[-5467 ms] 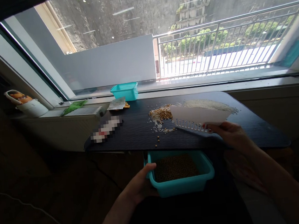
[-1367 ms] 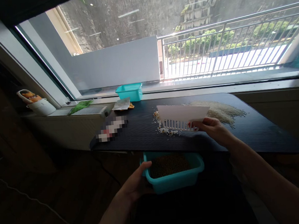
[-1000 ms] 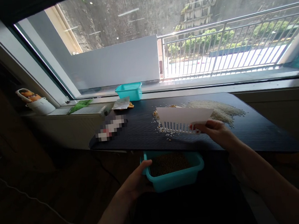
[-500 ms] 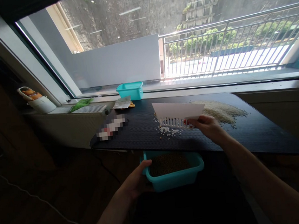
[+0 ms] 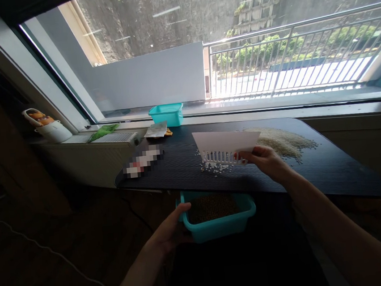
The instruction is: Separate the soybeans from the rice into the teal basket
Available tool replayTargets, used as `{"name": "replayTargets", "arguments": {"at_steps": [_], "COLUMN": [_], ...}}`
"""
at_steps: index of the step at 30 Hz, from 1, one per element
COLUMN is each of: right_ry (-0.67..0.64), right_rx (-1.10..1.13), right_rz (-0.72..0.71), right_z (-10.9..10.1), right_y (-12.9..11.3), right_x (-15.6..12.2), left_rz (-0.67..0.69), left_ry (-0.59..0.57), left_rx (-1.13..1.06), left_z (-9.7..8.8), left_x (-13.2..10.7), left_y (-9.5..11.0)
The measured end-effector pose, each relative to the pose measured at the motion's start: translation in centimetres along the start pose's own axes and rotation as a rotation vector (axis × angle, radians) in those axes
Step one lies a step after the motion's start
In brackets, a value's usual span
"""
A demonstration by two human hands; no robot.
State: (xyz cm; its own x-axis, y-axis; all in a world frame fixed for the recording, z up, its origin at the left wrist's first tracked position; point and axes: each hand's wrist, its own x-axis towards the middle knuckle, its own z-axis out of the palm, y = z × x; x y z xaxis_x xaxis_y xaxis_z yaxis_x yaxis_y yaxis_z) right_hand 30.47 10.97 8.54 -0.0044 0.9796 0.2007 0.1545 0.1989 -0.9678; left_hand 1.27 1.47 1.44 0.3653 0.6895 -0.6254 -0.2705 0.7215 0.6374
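My left hand (image 5: 170,228) grips the left end of a teal bin (image 5: 219,226) filled with brown beans, held just below the near edge of the black table (image 5: 314,171). My right hand (image 5: 267,161) is closed on a white slotted scraper (image 5: 226,145), whose toothed lower edge rests on the table. A small scatter of white grains (image 5: 215,168) lies just in front of the scraper. A larger heap of white rice (image 5: 282,138) spreads behind and to the right of it.
A second teal bin (image 5: 166,114) stands on the window sill at the back. A foil packet (image 5: 156,130) and a blurred-out object (image 5: 143,161) lie on the table's left part. A white pot (image 5: 52,130) sits on the ledge at far left. A cable crosses the dark floor.
The scraper has moved left across the table, away from the rice heap; the yellow beans seen earlier no longer show. The bin in my left hand has shifted slightly left.
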Motion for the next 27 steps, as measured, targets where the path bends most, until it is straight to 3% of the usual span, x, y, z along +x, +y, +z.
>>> {"name": "replayTargets", "arguments": {"at_steps": [7, 13, 19, 24, 27], "right_ry": [-0.072, -0.159, -0.046, -0.091, 0.017], "right_rx": [-0.036, -0.063, 0.000, 0.013, -0.013], "right_rz": [-0.007, 0.013, 0.007, -0.010, -0.054], "right_z": [1.2, 0.1, 1.4, 2.9, 3.9], "right_y": [-0.1, -0.9, -0.7, 0.1, 0.2], "right_x": [-0.5, -2.6, -5.4, -7.7, -8.2], "left_rz": [-0.007, -0.007, -0.001, 0.002, 0.009], "left_ry": [0.006, 0.028, 0.039, 0.055, 0.075], "left_rx": [-0.008, -0.025, -0.032, -0.043, -0.039], "left_z": [-0.4, -0.3, -0.2, -0.4, -0.5], "left_x": [-0.3, -0.3, -0.1, -0.2, 0.0], "left_y": [0.0, 0.0, -0.2, -0.1, -0.4]}}
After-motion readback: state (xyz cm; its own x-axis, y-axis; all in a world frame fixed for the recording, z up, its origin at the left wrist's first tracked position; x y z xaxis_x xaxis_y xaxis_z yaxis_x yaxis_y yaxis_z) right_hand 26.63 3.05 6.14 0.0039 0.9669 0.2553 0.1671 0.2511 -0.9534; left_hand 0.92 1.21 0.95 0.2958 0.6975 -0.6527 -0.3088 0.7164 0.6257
